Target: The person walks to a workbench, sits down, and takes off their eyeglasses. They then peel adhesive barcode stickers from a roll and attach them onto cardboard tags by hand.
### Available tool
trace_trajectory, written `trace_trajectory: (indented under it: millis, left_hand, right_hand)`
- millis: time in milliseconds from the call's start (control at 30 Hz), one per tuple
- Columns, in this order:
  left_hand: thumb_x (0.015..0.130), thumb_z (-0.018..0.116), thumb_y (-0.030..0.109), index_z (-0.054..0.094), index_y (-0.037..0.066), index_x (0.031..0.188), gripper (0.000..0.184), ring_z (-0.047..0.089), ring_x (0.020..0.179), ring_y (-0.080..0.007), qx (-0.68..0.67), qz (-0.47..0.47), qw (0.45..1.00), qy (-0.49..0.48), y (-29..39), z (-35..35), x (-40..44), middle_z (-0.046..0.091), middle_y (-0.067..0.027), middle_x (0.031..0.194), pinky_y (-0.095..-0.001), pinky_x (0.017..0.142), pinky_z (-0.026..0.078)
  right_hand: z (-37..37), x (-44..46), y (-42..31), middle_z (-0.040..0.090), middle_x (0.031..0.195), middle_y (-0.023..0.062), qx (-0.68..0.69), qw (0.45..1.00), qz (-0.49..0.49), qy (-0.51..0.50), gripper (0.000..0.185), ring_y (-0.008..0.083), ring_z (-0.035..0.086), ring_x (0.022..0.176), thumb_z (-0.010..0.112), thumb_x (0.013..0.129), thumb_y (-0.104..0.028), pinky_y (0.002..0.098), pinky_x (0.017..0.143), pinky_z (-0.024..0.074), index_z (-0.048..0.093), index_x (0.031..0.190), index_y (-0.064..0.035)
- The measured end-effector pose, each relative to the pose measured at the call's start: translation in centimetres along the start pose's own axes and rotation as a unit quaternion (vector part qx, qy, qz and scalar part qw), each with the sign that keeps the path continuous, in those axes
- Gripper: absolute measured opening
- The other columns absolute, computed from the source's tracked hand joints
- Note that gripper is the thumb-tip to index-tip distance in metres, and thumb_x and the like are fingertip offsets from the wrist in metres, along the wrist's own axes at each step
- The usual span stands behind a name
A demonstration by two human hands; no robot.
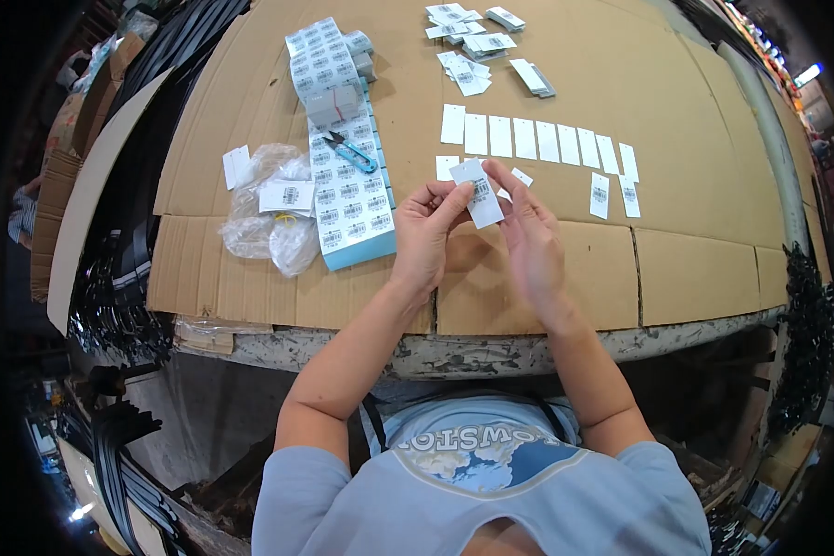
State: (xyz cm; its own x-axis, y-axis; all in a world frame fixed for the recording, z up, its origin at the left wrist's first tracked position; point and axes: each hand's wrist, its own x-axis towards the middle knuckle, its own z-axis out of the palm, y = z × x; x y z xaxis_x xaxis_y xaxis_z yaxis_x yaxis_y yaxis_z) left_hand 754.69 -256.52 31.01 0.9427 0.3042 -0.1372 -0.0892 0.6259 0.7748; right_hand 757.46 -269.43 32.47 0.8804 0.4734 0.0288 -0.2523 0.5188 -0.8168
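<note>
My left hand (423,232) pinches a white hang tag (485,209) with a barcode label between thumb and fingers, holding it above the cardboard. Close by the tag's right edge is my right hand (534,243), slightly blurred, its fingers apart; whether a fingertip touches the tag I cannot tell. Beyond the hands, several blank white tags (500,137) lie in a row. Two tags with barcodes (600,195) lie to the right below that row. A few more tags are partly hidden behind my hands.
Left of my hands lies a strip of barcode labels (349,222) with blue-handled thread snips (350,153) on it. Plastic bags (257,232) with a stack of tags (286,196) sit beside it. Piles of tags (468,72) lie at the back. Cardboard (565,269) covers the table.
</note>
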Motion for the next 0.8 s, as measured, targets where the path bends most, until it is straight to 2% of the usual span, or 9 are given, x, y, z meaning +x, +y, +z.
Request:
trace_trajectory:
  millis: [100,167,333,400,500,567,600,733,800]
  left_hand:
    - [0.085,0.064,0.008,0.061,0.003,0.086,0.006,0.062,0.076,-0.0094,-0.001,0.006,1.000,-0.008,-0.1,0.1,0.0,0.065,-0.0053,0.086,-0.0253,0.072,0.054]
    - [0.085,0.064,0.008,0.060,0.004,0.086,0.006,0.061,0.076,-0.0092,-0.008,0.005,1.000,-0.010,-0.3,0.0,0.0,0.065,-0.0048,0.085,-0.0253,0.072,0.054]
    - [0.086,0.063,0.009,0.059,0.004,0.087,0.006,0.061,0.076,-0.0087,-0.005,0.004,1.000,-0.029,-0.3,-0.2,0.1,0.063,-0.0035,0.086,-0.0249,0.072,0.053]
    - [0.089,0.060,0.013,0.059,0.005,0.093,0.009,0.060,0.086,-0.0108,-0.067,-0.047,0.993,-0.089,-0.2,-0.7,0.4,0.063,-0.0046,0.096,-0.0274,0.079,0.050]
    - [0.091,0.056,0.017,0.059,0.006,0.100,0.014,0.056,0.099,-0.0130,-0.137,-0.106,0.975,-0.141,0.6,-0.4,0.3,0.061,-0.0048,0.108,-0.0304,0.087,0.046]
    - [0.091,0.056,0.017,0.056,0.006,0.109,0.021,0.053,0.105,-0.0144,-0.148,-0.111,0.970,-0.158,0.6,-0.9,0.2,0.055,-0.0062,0.117,-0.0316,0.089,0.046]
    - [0.091,0.056,0.018,0.052,0.005,0.118,0.030,0.051,0.110,-0.0158,-0.162,-0.119,0.964,-0.175,0.6,-1.0,0.2,0.049,-0.0075,0.127,-0.0329,0.090,0.046]
    - [0.090,0.057,0.018,0.053,0.003,0.117,0.031,0.051,0.110,-0.0162,-0.119,-0.108,0.966,-0.203,0.3,-0.4,0.0,0.051,-0.0071,0.126,-0.0350,0.093,0.044]
    - [0.092,0.056,0.021,0.059,0.003,0.111,0.026,0.057,0.101,-0.0153,-0.022,-0.102,0.979,-0.177,-0.3,-0.2,0.0,0.061,-0.0074,0.110,-0.0335,0.093,0.045]
  right_hand:
    - [-0.8,0.3,0.4,0.049,0.126,0.0073,-0.041,0.998,-0.022,0.036,0.042,0.0137,0.050,0.108,0.043,0.098,-0.025,0.0280,0.096,0.0372,0.045,0.130,0.0018]
    - [-1.0,0.3,0.6,0.049,0.125,0.0082,-0.150,0.987,-0.048,0.038,0.038,0.0139,0.049,0.108,0.047,0.096,-0.020,0.0272,0.092,0.0404,0.049,0.127,0.0033]
    - [-0.4,0.1,1.3,0.048,0.128,0.0092,-0.165,0.983,-0.076,0.011,0.033,0.0140,0.049,0.110,0.054,0.091,-0.009,0.0283,0.092,0.0418,0.054,0.121,0.0045]
    - [-0.2,0.1,1.1,0.047,0.129,0.0098,-0.133,0.988,-0.072,0.014,0.033,0.0142,0.049,0.111,0.058,0.088,-0.005,0.0286,0.092,0.0415,0.055,0.120,0.0040]
    - [1.0,-0.3,0.5,0.050,0.126,0.0112,-0.231,0.961,-0.149,0.037,0.033,0.0169,0.051,0.111,0.063,0.081,-0.002,0.0287,0.090,0.0435,0.060,0.114,0.0013]
    - [1.5,-0.8,-0.6,0.058,0.113,0.0112,-0.460,0.833,-0.301,0.055,0.034,0.0196,0.057,0.101,0.067,0.073,0.004,0.0276,0.082,0.0479,0.065,0.106,-0.0014]
    - [1.1,-0.9,-0.5,0.058,0.113,0.0112,-0.460,0.833,-0.302,0.054,0.034,0.0196,0.057,0.101,0.067,0.073,0.004,0.0276,0.082,0.0479,0.065,0.106,-0.0014]
    - [0.4,-0.8,-0.3,0.064,0.091,0.0078,-0.471,0.787,-0.389,0.085,0.030,0.0198,0.061,0.079,0.067,0.068,0.011,0.0284,0.068,0.0509,0.069,0.095,-0.0027]
    - [-0.2,-0.7,-0.6,0.063,0.092,0.0082,-0.508,0.742,-0.421,0.120,0.032,0.0197,0.060,0.078,0.067,0.067,0.012,0.0282,0.067,0.0508,0.069,0.096,-0.0027]
